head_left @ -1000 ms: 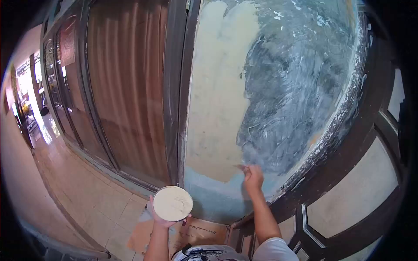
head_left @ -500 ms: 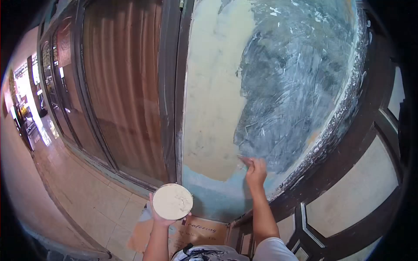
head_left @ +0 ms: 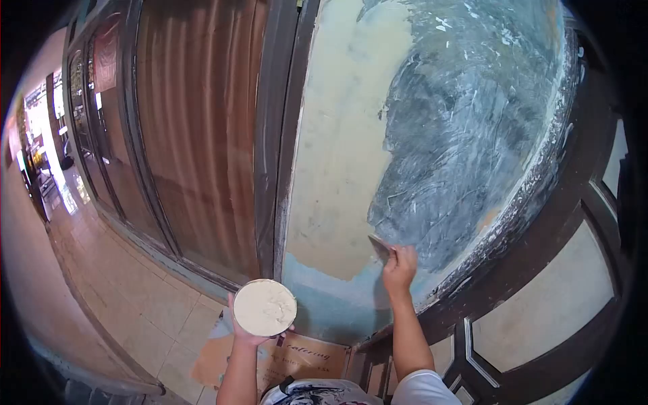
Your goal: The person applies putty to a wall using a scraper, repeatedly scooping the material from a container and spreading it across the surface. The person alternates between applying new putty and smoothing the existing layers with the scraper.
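My left hand (head_left: 244, 332) holds a round tub of cream-coloured filler (head_left: 260, 308) from beneath, its open top facing up and the paste scooped at one side. In front of me, my right hand (head_left: 400, 267) grips a putty knife (head_left: 381, 244), with the blade close to the wall. That blade overlaps the lower border between the smooth cream coat (head_left: 337, 196) and the rough grey patch (head_left: 452, 162). Below the coat's ragged lower edge runs a strip of pale blue paint (head_left: 334, 293).
To the left is a dark-framed window (head_left: 202, 148) with a brown curtain behind it. Dark panelled woodwork (head_left: 540, 304) curves along the right. Printed cardboard (head_left: 304, 358) lies on the tiled floor (head_left: 145, 304) below the tub.
The view has shifted slightly, moving the wall a little to the right. The putty knife's blade now shows more plainly, tilted up and left. Both hands keep their holds.
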A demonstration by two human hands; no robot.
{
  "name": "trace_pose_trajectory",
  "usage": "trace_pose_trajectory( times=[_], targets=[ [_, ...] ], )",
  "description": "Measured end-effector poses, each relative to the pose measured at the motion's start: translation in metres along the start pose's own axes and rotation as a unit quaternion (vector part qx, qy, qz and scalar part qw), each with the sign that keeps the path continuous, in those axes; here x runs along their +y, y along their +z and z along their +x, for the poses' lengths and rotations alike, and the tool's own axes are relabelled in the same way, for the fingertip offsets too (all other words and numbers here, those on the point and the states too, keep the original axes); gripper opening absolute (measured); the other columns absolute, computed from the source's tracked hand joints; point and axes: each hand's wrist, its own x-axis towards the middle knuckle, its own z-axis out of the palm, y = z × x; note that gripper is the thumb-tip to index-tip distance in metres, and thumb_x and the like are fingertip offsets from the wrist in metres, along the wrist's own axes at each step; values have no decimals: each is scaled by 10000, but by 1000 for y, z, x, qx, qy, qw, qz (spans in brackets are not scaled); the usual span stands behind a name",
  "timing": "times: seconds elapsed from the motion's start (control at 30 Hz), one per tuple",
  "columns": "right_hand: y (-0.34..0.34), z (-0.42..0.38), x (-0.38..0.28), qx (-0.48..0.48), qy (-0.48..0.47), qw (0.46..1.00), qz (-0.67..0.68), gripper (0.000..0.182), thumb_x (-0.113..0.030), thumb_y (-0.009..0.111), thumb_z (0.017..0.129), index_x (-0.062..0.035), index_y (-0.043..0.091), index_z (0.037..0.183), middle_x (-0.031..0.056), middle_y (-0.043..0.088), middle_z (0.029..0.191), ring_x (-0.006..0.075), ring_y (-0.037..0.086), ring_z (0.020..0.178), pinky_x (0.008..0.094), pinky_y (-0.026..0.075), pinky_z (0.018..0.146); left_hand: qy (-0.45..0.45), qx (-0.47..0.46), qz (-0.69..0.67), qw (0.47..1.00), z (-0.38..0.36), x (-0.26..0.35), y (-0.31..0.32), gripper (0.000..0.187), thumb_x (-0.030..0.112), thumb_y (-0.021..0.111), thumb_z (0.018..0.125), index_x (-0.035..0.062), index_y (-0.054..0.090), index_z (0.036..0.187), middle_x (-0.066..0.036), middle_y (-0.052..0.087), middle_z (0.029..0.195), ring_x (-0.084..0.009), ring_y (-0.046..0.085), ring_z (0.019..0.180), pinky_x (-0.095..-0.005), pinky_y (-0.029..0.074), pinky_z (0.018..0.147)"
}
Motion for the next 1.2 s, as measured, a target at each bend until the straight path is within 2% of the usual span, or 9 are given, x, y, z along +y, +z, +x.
trace_pose_trajectory(
  times=[0.17,0.27,0.33,0.4,0.5,0.6,0.8,1.0,1.2],
  targets=[
    [18,-67,1,-34,-37,998,28,135,-33,647,876,-32,672,1008,172,590,911,407,579,893,497,476,760,13,2,-5,1000,-4,1,-4,1142,944,384,784,115,337,1568,-343,481,1442,-674,592,1032,-670,577,710],
    [46,-104,19,-186,-1,982,25,150,-37,653,868,-45,670,1017,169,589,908,402,584,906,497,487,769,8,24,-29,999,-7,1,4,1148,948,368,786,116,321,1577,-345,468,1454,-683,584,1032,-684,575,700],
    [50,-77,27,-139,9,990,-27,188,-73,673,880,-111,701,1061,121,602,961,379,607,965,507,509,735,3,46,10,999,-6,3,10,1150,951,347,789,115,321,1578,-346,475,1448,-681,585,1031,-686,575,687],
    [21,-16,7,-8,-6,1000,-10,193,-41,681,865,-90,698,1052,124,600,929,371,604,923,482,503,732,0,55,24,998,-5,8,12,1149,952,342,790,116,324,1578,-344,482,1444,-678,588,1030,-684,575,685],
    [-37,54,-32,47,-21,998,25,230,37,663,817,-57,694,1024,125,603,903,351,595,880,445,489,729,-5,6,92,996,11,4,27,1160,960,335,784,101,341,1563,-347,496,1428,-650,605,1029,-670,579,684],
    [-73,80,-62,4,-113,965,235,319,106,622,699,-43,718,965,116,622,913,323,586,858,410,479,745,3,12,108,994,30,-8,63,1168,968,315,785,94,338,1559,-349,495,1428,-648,602,1048,-685,581,728],
    [-132,99,-112,-161,-354,897,209,412,13,702,640,-139,747,1020,65,652,949,301,630,925,418,525,791,-66,-93,146,983,53,-12,118,1225,1003,268,756,78,330,1557,-352,499,1421,-642,594,1090,-692,581,818],
    [-150,87,-143,-162,-447,862,176,303,-156,771,708,-188,754,1008,31,667,983,285,672,998,402,551,770,-76,-154,165,971,52,-7,145,1225,1007,255,755,86,339,1559,-321,467,1475,-600,582,1168,-726,552,848],
    [-160,84,-153,-179,-480,843,164,264,-206,775,756,-211,754,1019,29,681,981,271,679,984,381,528,716,-28,-102,166,980,49,-12,156,1100,950,268,824,122,390,1537,-225,469,1517,-496,542,1294,-746,528,875]
  ],
)
